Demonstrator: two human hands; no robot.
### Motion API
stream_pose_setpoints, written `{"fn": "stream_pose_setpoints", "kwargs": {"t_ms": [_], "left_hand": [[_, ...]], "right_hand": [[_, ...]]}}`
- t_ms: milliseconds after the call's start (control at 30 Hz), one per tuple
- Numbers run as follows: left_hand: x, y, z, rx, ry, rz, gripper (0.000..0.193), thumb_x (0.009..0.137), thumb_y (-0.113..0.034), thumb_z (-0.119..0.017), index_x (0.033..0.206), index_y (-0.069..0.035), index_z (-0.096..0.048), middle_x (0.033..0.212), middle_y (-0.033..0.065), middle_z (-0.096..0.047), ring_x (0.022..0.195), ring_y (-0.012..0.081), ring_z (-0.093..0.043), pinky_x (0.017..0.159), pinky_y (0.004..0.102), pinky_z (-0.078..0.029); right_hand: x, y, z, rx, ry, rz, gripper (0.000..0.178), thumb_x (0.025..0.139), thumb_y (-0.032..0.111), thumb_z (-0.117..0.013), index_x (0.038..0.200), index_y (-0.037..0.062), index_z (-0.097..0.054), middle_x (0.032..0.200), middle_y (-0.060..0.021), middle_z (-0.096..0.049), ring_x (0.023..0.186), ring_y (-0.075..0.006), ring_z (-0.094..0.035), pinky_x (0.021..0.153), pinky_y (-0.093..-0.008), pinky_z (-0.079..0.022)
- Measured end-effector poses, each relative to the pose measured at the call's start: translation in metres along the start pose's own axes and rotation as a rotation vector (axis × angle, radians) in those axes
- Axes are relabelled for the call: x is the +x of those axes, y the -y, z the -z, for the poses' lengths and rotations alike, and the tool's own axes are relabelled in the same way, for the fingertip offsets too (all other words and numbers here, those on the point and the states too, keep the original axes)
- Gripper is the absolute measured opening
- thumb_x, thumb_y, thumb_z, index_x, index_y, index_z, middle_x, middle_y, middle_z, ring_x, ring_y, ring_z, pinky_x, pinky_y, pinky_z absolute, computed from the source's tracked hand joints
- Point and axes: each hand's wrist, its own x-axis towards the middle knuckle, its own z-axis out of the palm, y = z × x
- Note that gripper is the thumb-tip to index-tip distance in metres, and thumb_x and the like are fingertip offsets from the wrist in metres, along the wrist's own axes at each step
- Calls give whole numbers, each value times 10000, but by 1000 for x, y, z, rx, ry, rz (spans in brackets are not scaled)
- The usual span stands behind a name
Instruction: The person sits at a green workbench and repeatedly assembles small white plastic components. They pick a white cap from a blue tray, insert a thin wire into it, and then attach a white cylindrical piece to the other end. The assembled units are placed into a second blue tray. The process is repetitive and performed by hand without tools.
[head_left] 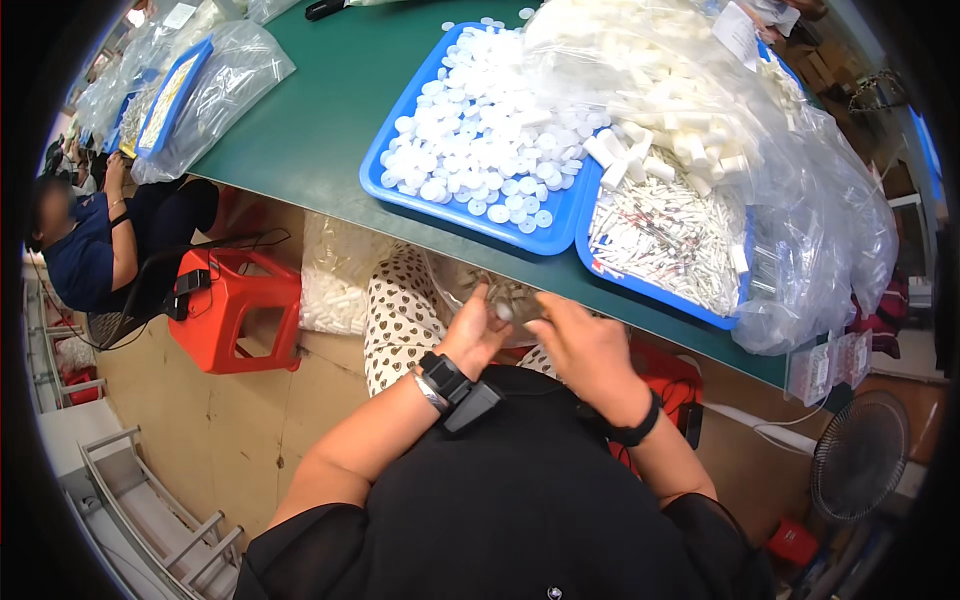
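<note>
Over my lap, just below the table edge, my left hand (474,332) has its fingers closed on a small whitish piece (503,312), too blurred to name more closely. To the right, my right hand (588,352) is near it, bent at the fingers and smeared by motion; whether it holds anything does not show. Beneath both hands lies a clear plastic bag (462,275) with small parts in it. Ahead on the table, a blue tray (376,172) is heaped with translucent white discs (470,130). A second blue tray (655,298) carries thin white sticks (665,235) and thicker white cylinders (625,155).
Large clear bags (640,60) of white cylinders cover the table's (310,130) right side. At left, a seated person (90,235) is beside a red stool (235,310). A bag of white parts (335,285) stands on the floor. A fan (860,455) is at right.
</note>
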Motion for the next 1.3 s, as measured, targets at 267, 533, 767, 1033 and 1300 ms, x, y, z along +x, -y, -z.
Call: {"fn": "stream_pose_setpoints", "kwargs": {"t_ms": [267, 533, 767, 1033, 1300], "left_hand": [[-68, -38, -45, 535, 609, -73, 320, 1027, -268, -512, 1071, 20, -646, 995, 75, -700, 850, 112, -657, 805, 259, -544], [-34, -95, -87, 1363, 146, -1446, 190, 888, -112, -649, 1053, -21, -674, 1021, 96, -663, 891, 251, -584, 845, 361, -483], [-8, -98, -100, 1528, -53, -1553, 194, 808, -40, -675, 1000, -21, -654, 983, 139, -613, 917, 335, -579, 821, 421, -486], [-8, -99, -99, 1513, -11, -1592, 130, 803, 2, -649, 930, -18, -628, 936, 140, -604, 907, 336, -582, 786, 415, -490], [-22, -94, -103, 1120, 143, -1419, 126, 865, 14, -616, 979, -29, -646, 930, 89, -612, 861, 213, -579, 771, 296, -472]], "right_hand": [[34, -78, 71, -399, -306, -72, 119, 861, 76, -655, 976, 44, -646, 916, -122, -637, 831, -304, -636, 705, -404, -515], [41, -96, 71, -475, -212, -65, 77, 833, 64, -658, 864, 34, -594, 862, -122, -586, 800, -320, -604, 699, -415, -492], [35, -99, 74, -412, -208, -85, 84, 835, 51, -651, 893, 34, -593, 870, -125, -604, 816, -324, -607, 722, -413, -488], [35, -101, 76, -374, -271, -41, 98, 832, 71, -677, 921, 41, -647, 853, -118, -647, 807, -306, -629, 722, -393, -497], [34, -93, 82, -199, -448, -125, 136, 863, 63, -674, 996, 37, -681, 855, -113, -691, 733, -273, -636, 674, -365, -494]]}}
